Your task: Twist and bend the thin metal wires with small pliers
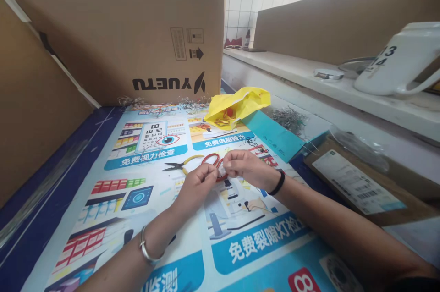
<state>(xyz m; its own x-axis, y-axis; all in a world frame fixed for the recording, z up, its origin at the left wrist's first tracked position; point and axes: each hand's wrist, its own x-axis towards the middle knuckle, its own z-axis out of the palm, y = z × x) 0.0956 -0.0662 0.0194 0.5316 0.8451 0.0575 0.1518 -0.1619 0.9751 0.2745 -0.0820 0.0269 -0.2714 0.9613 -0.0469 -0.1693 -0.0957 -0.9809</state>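
My left hand point(199, 183) and my right hand point(245, 168) come close together over the printed sheet, each with its fingers pinched. Whatever lies between the fingertips is too small to make out. Right behind them are the red loop handles point(211, 159) of what look like scissors, partly covered by my hands. A pair of pliers point(178, 166) with yellow grips and dark jaws lies just beyond my left hand, its handles spread. Thin dark loops point(257, 144) are scattered on the sheet past my right hand.
A yellow bag point(240, 101) lies open-mouthed behind the tools. Beside it, a blue-green box point(275, 134) holds a heap of thin metal wires point(287, 119). Large cardboard point(113, 30) walls the back and left. A labelled brown parcel point(371, 186) and a ledge with a white mug point(395, 60) stand right.
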